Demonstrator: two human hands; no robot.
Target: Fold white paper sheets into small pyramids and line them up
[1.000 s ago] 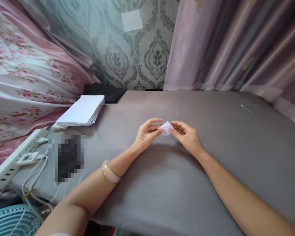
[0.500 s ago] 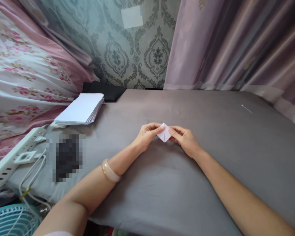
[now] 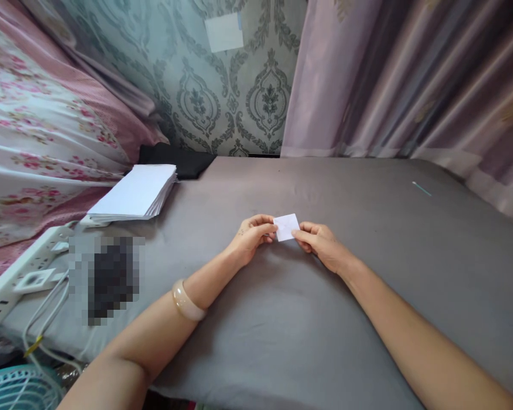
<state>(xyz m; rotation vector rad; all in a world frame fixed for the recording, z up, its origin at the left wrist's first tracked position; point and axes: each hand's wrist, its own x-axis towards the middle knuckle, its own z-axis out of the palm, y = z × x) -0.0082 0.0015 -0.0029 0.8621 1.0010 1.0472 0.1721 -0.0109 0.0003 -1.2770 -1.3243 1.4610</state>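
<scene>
Between my hands is a small folded piece of white paper (image 3: pixel 286 226), roughly square, held just over the grey-covered surface (image 3: pixel 256 307). My left hand (image 3: pixel 257 234) pinches its left edge between thumb and fingers. On the opposite side, my right hand (image 3: pixel 318 242) grips the lower right corner, the thumb lying on top. A pale bangle (image 3: pixel 187 302) circles my left forearm. The fingers behind the paper are partly hidden.
A stack of white paper (image 3: pixel 132 193) lies at the back left beside a black cloth-like item (image 3: pixel 177 159). Nearer are a white power strip (image 3: pixel 23 273) with cables, a blurred-out dark object (image 3: pixel 115 279) and a turquoise fan (image 3: pixel 19 387). A thin stick (image 3: pixel 422 188) lies far right.
The folded paper has turned from standing on a corner like a diamond to a nearly level square. My fingers have shifted to its side edges. The view has moved slightly.
</scene>
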